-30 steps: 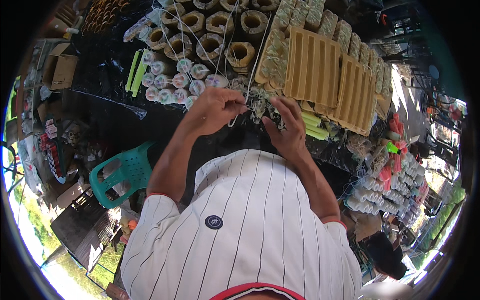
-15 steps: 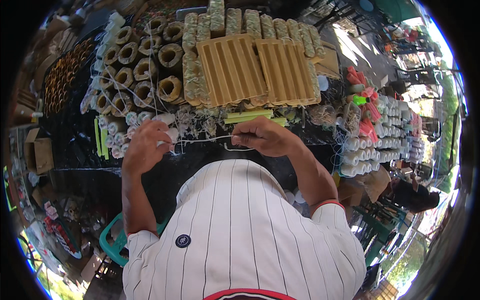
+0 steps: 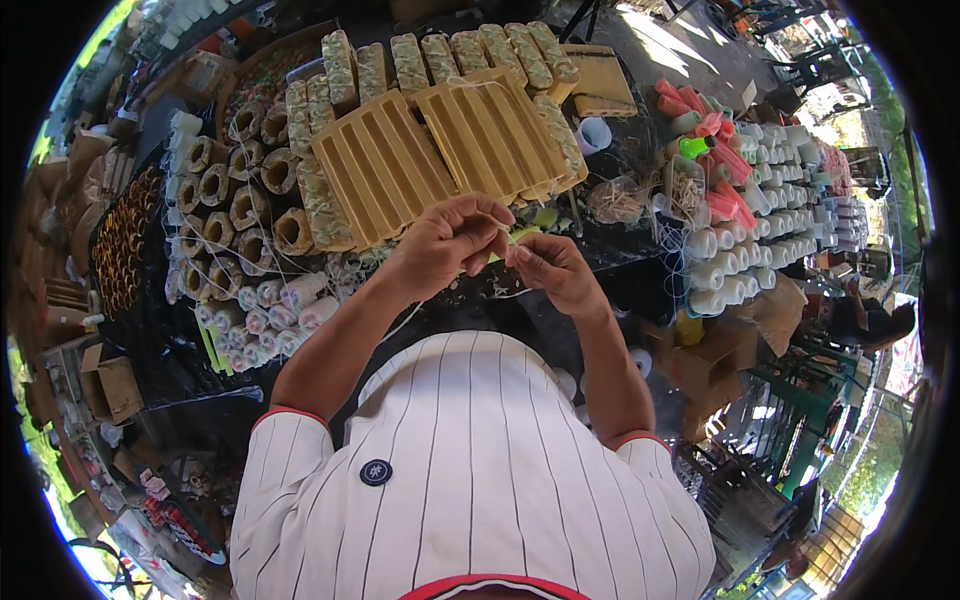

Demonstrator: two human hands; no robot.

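centre frame: left hand (image 3: 440,245) and right hand (image 3: 552,272), each grip pinched closed on thin white string (image 3: 505,235), tying seemingly unfinished, above surface (image 3: 620,255) of yellow trays (image 3: 385,165).

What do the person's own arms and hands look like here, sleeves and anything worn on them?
Both forearms are bare from the short sleeves down. The left hand and right hand wear no gloves, and no rings or watch can be seen. The sleeves belong to a white pinstriped shirt, each edged with a thin red cuff trim, and a small dark round badge sits on the shirt.
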